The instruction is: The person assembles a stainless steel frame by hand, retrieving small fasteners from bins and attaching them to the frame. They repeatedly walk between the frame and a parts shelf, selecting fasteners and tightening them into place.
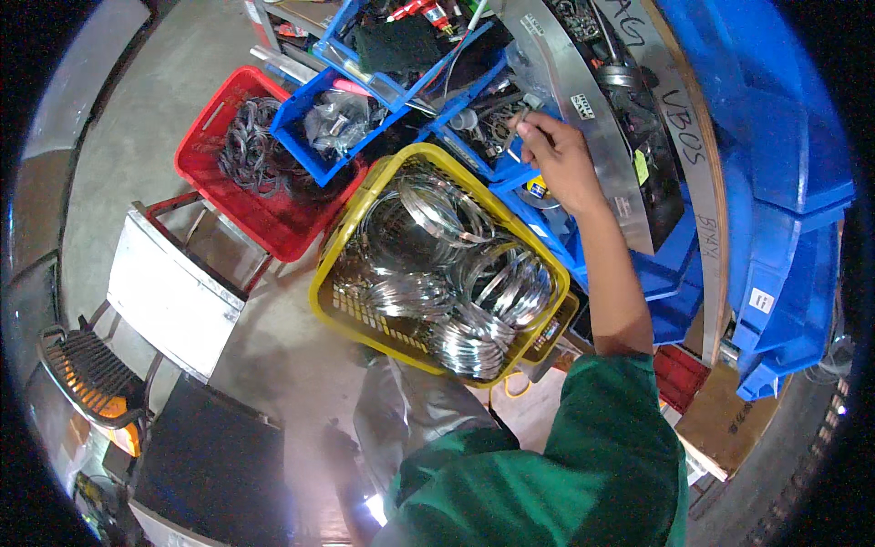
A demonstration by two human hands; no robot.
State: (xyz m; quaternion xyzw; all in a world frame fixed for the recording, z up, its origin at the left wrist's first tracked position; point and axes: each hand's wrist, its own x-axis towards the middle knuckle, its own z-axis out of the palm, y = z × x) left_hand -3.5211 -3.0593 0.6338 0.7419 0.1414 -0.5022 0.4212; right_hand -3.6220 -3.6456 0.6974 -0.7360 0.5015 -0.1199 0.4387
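My right hand (558, 162) reaches over a blue bin (488, 169) of small metal parts at the top. Its fingers are closed in a pinch on a small, thin greyish piece (518, 120), whose kind I cannot make out. Below and to the left, a yellow plastic basket (321, 305) holds several coils of shiny metal strip (433, 210). My left hand (341, 447) hangs low beside my grey trouser leg, dark and blurred. Its fingers do not show clearly.
A red crate (290, 239) with dark wire bundles stands left of the basket. Another blue bin (321, 173) of bagged parts overlaps its edge. Blue bins (788, 164) line the right side. A white-topped stool (173, 290) and a black-topped surface (214, 460) stand at left.
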